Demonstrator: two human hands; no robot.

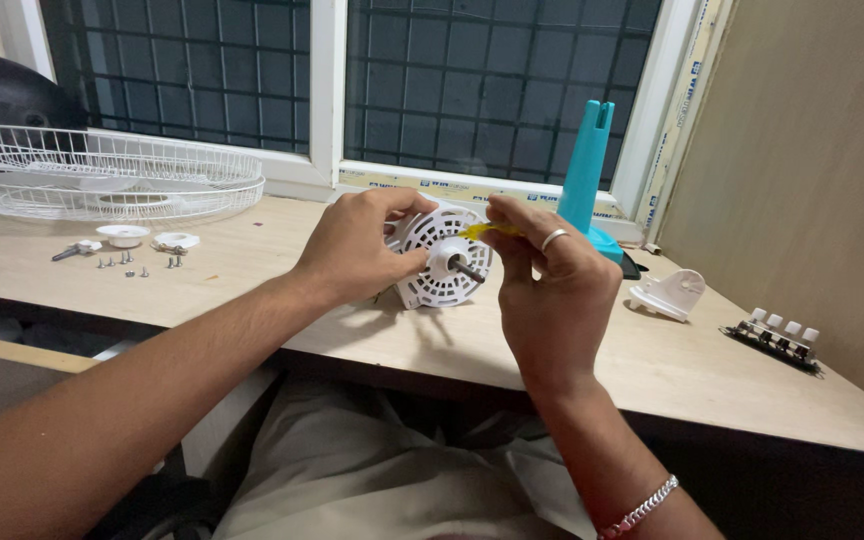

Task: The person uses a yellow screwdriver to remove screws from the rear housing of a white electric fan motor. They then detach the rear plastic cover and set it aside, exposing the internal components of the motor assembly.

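My left hand (357,250) grips a white round fan motor housing (437,262) by its left rim, holding it just above the wooden table (652,370). A metal shaft (467,268) sticks out of its centre toward me. My right hand (552,285), with a ring on one finger, pinches a small yellow piece (479,231) against the housing's upper right edge.
A white wire fan guard (102,175) lies at the far left with a dark helmet (2,92) behind it. Small white caps (124,235) and several screws (137,263) lie near it. A teal fan stand (589,170), a white bracket (670,295) and a switch block (778,336) sit to the right.
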